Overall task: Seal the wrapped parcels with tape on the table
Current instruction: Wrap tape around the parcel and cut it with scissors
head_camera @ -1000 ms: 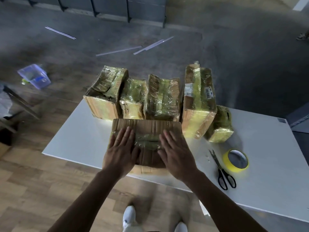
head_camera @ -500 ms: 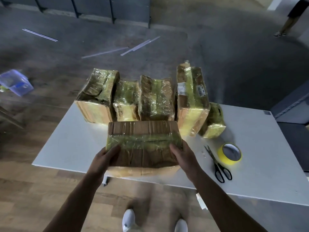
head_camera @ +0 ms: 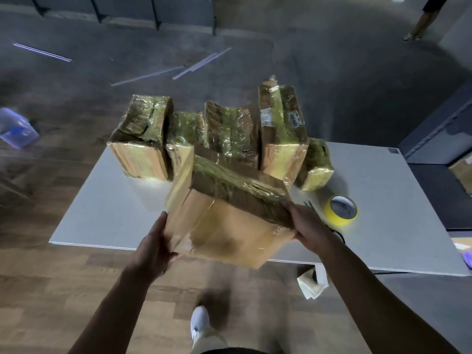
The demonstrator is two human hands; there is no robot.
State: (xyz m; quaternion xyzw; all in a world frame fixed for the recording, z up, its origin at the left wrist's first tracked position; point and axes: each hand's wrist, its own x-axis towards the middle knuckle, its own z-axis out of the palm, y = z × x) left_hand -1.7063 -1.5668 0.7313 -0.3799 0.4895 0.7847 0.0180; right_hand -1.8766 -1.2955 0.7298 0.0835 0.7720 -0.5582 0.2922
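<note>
Gripping tape-wrapped brown cardboard parcel [head_camera: 229, 215], left hand [head_camera: 153, 247] and right hand [head_camera: 310, 226] curled round its ends, tilted above white bench [head_camera: 102, 208] edge. Five taped parcels [head_camera: 231, 131] at 12 o'clock, yellow tape roll [head_camera: 341, 209] at 3 o'clock. Probably nearly done.

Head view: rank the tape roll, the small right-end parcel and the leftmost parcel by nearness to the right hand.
1. tape roll, just right of the right hand.
2. small parcel, right end of the row, behind the roll.
3. leftmost parcel, far left end of the row.
</note>
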